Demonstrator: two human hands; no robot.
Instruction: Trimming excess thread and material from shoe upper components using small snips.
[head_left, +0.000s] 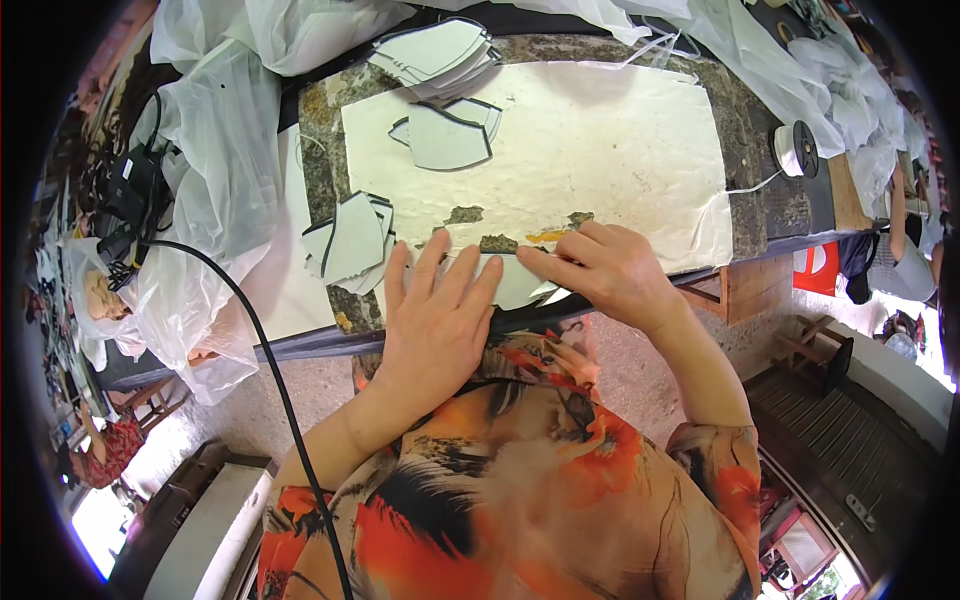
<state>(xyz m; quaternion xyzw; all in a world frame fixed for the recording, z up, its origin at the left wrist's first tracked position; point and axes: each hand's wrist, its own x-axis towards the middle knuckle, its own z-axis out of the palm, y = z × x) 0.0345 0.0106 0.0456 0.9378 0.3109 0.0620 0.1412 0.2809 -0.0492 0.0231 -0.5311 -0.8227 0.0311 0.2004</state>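
Note:
A pale, light-grey cut piece point(518, 284) with a dark edge strip lies at the near edge of the table, in front of me. My left hand point(437, 312) rests flat with spread fingers, its fingertips on the cream paper sheet point(610, 150) and against the piece's left side. My right hand point(607, 272) is curled, with thumb and forefinger closed at the piece's dark upper edge. Left of my left hand lies a fanned pile of similar dark-edged pieces point(355, 240). Farther up the sheet are a few more pieces point(450, 140).
A larger stack of pieces point(430, 55) sits at the far edge. On the right stands a spool point(796, 149) of white tape. Clear plastic sheeting point(225, 150) covers the left side, and a black cable point(262, 335) hangs across near my left arm. Other people are at the far sides.

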